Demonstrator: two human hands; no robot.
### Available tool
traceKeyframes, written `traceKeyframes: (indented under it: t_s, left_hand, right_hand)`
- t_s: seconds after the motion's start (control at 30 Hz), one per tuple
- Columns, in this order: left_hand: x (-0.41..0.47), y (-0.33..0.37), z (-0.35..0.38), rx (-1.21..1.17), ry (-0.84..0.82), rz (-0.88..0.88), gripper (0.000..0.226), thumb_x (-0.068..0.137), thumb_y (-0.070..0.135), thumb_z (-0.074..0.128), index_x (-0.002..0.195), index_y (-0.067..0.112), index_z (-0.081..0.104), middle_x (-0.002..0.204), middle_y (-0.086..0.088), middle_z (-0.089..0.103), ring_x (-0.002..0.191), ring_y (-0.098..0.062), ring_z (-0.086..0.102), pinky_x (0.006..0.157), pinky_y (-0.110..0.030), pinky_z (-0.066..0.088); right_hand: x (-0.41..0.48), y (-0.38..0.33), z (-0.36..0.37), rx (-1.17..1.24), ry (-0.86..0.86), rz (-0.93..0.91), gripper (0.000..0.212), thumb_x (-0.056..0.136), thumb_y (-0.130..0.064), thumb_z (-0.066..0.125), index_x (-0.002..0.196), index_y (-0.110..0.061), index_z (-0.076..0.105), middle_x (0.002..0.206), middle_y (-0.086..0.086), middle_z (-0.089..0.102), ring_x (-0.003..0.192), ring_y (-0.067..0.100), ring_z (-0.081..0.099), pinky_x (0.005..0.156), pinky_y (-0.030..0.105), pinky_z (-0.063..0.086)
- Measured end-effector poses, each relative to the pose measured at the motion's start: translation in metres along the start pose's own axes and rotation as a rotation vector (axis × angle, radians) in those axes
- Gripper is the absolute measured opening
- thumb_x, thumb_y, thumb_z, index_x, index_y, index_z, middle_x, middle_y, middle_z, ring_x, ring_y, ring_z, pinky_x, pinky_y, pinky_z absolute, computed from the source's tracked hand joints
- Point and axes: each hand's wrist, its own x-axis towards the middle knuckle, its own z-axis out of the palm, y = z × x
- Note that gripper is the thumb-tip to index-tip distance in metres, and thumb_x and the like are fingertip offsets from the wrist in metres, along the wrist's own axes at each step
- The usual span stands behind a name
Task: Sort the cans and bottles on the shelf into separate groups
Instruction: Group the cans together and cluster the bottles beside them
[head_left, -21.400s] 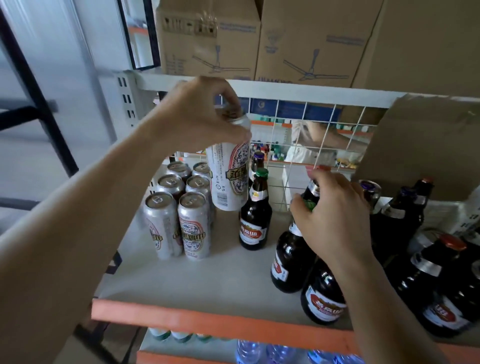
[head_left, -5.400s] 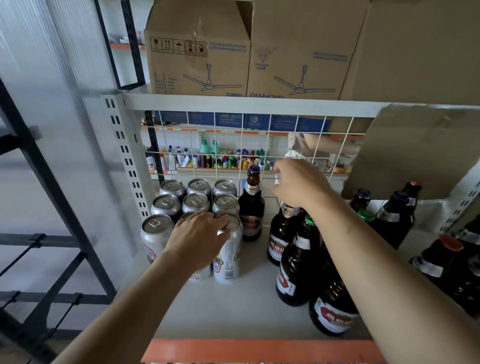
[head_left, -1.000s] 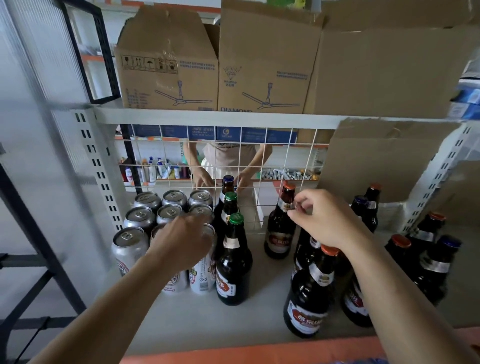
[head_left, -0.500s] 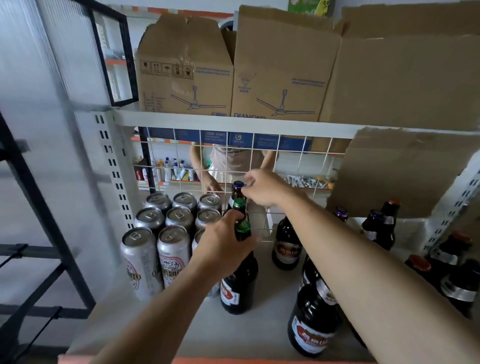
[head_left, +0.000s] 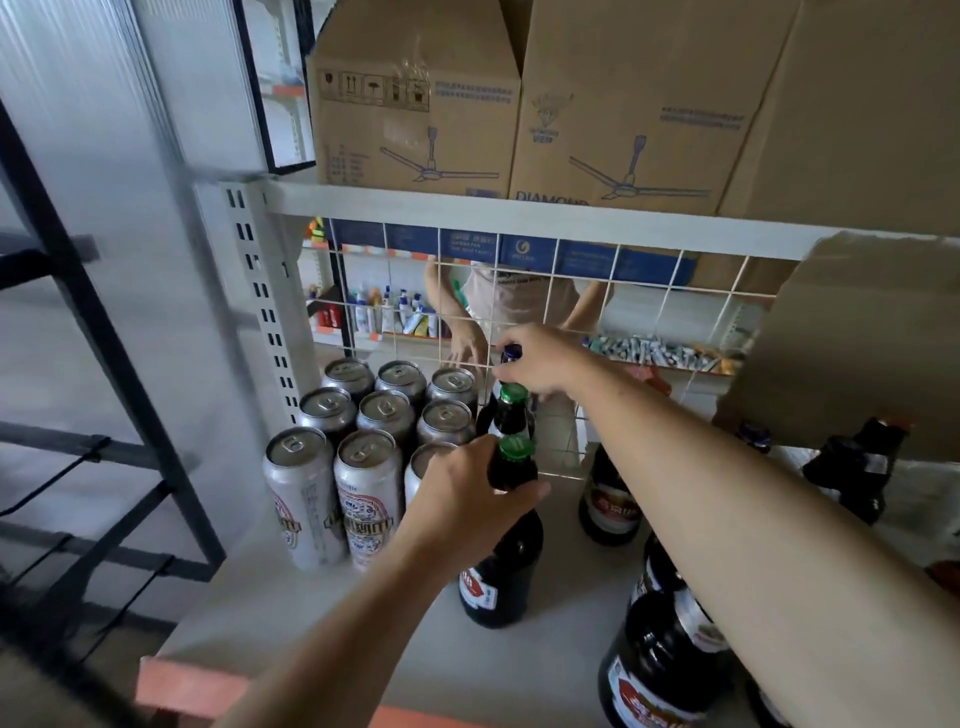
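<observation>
My left hand (head_left: 467, 499) is wrapped round the neck of a dark glass beer bottle with a green cap (head_left: 501, 571), fingers and thumb curled just below the cap. The bottle stands upright on the grey shelf board (head_left: 311, 613), a little left of the middle. My right hand (head_left: 540, 361) reaches farther in, well apart from the left, and its fingertips pinch the top of a dark glass bottle with a blue cap (head_left: 511, 352) that stands against the white wire grid (head_left: 587, 291) at the back. Between those two stands a second green-capped dark bottle (head_left: 511, 415), so the three form a line from near to far. Just left of that line the silver aluminium cans (head_left: 363, 415) stand upright in a tight block, three rows deep, the nearest right-hand can partly hidden behind my left hand. To the right of my right forearm is a brown bottle with a red label (head_left: 608, 499); more red-labelled dark bottles (head_left: 660, 675) stand at the near right edge, and other dark bottles (head_left: 852, 467) at the far right. Brown cardboard boxes printed with ceiling fans (head_left: 415, 104) sit on the shelf above. Beyond the grid a person in a light top (head_left: 519, 296) leans over another shelf.
</observation>
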Motion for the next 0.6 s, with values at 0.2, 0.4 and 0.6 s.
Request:
traceKeyframes:
  t_s: [0.2, 0.4, 0.6]
  left_hand:
    - [0.0, 0.004, 0.003, 0.031, 0.02, -0.003, 0.03, 0.076, 0.047, 0.068, 0.063, 0.029, 0.047, 0.058, 0.012, 0.053, 0.054, 0.004, 0.047, 0.051, -0.007, 0.037]
    - [-0.003, 0.006, 0.001, 0.032, 0.044, 0.01, 0.036, 0.076, 0.045, 0.069, 0.056, 0.029, 0.043, 0.052, 0.011, 0.05, 0.049, 0.002, 0.046, 0.046, -0.008, 0.034]
    - [-0.002, 0.007, 0.006, 0.054, 0.049, 0.047, 0.034, 0.075, 0.05, 0.067, 0.062, 0.024, 0.048, 0.053, 0.008, 0.049, 0.051, -0.005, 0.046, 0.045, -0.013, 0.033]
  right_hand:
    - [0.006, 0.006, 0.004, -0.133, 0.042, 0.017, 0.022, 0.087, -0.006, 0.069, 0.106, -0.013, 0.062, 0.096, 0.008, 0.065, 0.074, 0.022, 0.066, 0.065, 0.035, 0.059]
    - [0.007, 0.019, -0.006, -0.203, 0.093, 0.095, 0.021, 0.08, 0.002, 0.068, 0.101, 0.0, 0.068, 0.096, 0.018, 0.069, 0.076, 0.029, 0.071, 0.07, 0.043, 0.061]
    - [0.001, 0.032, -0.011, -0.102, 0.123, 0.126, 0.018, 0.087, 0.006, 0.061, 0.103, 0.003, 0.067, 0.101, 0.019, 0.068, 0.079, 0.028, 0.066, 0.064, 0.031, 0.053]
